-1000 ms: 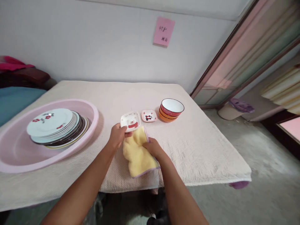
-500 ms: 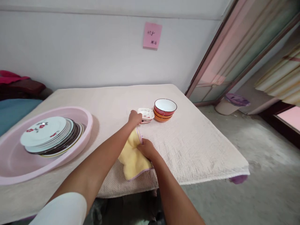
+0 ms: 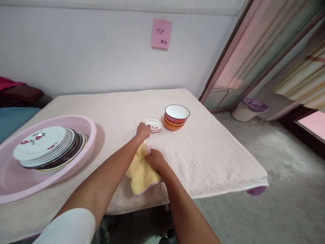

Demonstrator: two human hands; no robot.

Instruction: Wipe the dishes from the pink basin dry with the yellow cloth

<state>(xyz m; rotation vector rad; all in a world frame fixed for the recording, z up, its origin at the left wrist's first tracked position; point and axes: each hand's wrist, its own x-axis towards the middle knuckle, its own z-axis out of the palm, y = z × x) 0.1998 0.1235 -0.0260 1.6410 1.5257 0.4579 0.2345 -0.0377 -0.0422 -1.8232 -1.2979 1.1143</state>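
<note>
The person's right hand (image 3: pixel 155 160) bunches a soft, fleecy yellow cloth (image 3: pixel 142 173), its fingers closed around the fabric. The left hand (image 3: pixel 143 130) is at the left rim of a glossy white dish (image 3: pixel 153 123) with rounded corners and red print; its fingers are curled, but whether they pinch the rim cannot be told. The dish lies flat on another small dish (image 3: pixel 156 131), just left of smooth, round, stacked bowls (image 3: pixel 175 118), on a nubbly cream cover (image 3: pixel 215 162). The lilac-trimmed cloth drapes in loose folds, its long axis running from beside the left hand towards the cover's near edge; the upper dish's long axis is unclear, being partly hidden
</note>
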